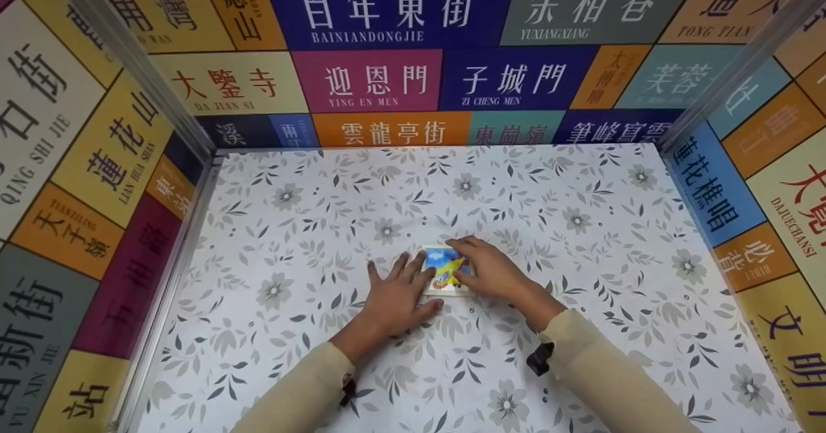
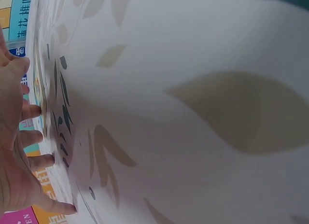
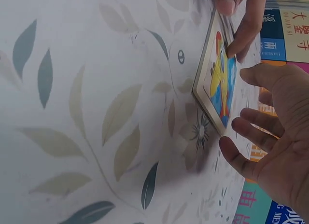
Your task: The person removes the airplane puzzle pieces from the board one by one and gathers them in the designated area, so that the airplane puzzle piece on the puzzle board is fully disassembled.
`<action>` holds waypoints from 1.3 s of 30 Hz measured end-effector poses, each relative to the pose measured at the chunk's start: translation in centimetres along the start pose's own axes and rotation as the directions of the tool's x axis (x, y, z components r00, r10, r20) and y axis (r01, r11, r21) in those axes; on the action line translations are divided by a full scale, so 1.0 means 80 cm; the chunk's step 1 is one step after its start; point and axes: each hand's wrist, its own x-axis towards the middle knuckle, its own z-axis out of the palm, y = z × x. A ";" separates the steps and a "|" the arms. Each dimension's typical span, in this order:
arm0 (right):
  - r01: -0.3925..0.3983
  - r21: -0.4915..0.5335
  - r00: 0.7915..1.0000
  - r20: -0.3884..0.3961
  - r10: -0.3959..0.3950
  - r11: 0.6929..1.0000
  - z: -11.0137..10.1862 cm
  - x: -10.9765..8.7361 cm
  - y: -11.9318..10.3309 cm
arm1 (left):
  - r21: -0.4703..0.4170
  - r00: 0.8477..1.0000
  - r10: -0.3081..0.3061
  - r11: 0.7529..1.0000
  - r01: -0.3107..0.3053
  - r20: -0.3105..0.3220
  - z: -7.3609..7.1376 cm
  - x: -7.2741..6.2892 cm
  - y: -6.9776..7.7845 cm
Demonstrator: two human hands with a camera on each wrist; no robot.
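One small picture board (image 1: 445,266) lies flat on the floral tabletop (image 1: 413,188) between the left hand (image 1: 395,299) and the right hand (image 1: 495,270). Fingers spread and nearly straight, the left hand touches the board's left side without gripping, probably to keep it from sliding. The right hand arches loosely at the opposite edge, thumb and fingers well parted and clasping nothing, seemingly to bracket that side; whether every fingertip makes contact is unclear.
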 end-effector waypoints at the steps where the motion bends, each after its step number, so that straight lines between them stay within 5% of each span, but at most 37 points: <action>1: -0.002 0.008 1.000 0.005 0.002 1.000 0.002 0.002 -0.001 | 0.002 1.000 0.002 1.000 -0.002 -0.004 0.000 0.000 0.000; 25: -0.033 0.058 0.999 0.010 0.033 0.998 0.008 0.028 -0.012 | -0.042 1.000 0.009 0.999 -0.008 0.025 -0.002 0.007 -0.012; 39: 0.020 -0.044 1.000 -0.009 -0.020 0.999 0.017 0.041 -0.023 | -0.116 1.000 0.009 0.993 -0.009 0.001 -0.003 0.006 -0.018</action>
